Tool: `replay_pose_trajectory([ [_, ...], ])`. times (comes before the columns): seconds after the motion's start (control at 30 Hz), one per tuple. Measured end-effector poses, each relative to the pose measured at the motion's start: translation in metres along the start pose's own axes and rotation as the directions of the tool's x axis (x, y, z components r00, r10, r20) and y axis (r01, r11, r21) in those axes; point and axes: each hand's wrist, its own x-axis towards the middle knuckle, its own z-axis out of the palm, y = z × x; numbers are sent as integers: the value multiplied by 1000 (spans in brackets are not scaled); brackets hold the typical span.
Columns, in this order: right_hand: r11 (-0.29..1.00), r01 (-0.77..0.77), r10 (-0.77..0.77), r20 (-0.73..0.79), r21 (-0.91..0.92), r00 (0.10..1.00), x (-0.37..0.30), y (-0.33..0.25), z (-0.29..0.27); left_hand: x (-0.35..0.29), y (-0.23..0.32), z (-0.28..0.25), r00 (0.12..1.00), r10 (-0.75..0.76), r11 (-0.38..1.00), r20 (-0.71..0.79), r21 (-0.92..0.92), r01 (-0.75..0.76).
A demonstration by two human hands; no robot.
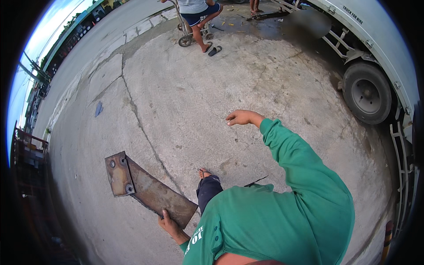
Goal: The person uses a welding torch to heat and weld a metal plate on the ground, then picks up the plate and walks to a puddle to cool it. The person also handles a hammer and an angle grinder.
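Observation:
Low on the left, my left hand grips the near end of a rusty steel bracket; the thumb lies on its face and the other fingers are hidden behind it. The bracket is a long flat bar with a squarish end plate at its far end. Several bolt holes pierce that plate. My right hand is stretched out ahead over the concrete, bare, with its fingers loosely extended and nothing in them. A green sleeve covers the right arm.
A truck with a rear wheel stands at the right. Ahead, a person is beside a hand truck, near a loose slipper. Another person's legs show farther off. A blue-grey scrap lies on the cracked concrete.

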Motion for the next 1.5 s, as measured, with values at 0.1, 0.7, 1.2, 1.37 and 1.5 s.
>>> replay_pose_trajectory([
  [0.1, 843, -419, 357, 232, 336, 905, 78, -5, 36, 147, 19, 41, 998, -34, 999, 57, -39, 36],
  [0.7, 350, -744, 546, 521, 570, 656, 820, -138, -144, 972, 155, 355, 996, -84, 996, 35, 18, 83],
  [1.2, 729, -661, 666, 39, 179, 745, 1396, -232, -444, 1658, 274, 678, 955, -110, 993, 277, -4, 116],
  [1.37, 359, -865, 814, 336, 351, 474, 1463, -244, -450, 1873, 302, 789, 960, -78, 997, 268, 20, 76],
  [1.5, 302, -904, 801, 434, 301, 412, 1588, -228, -523, 2033, 317, 919, 954, -41, 999, 296, 31, 33],
])
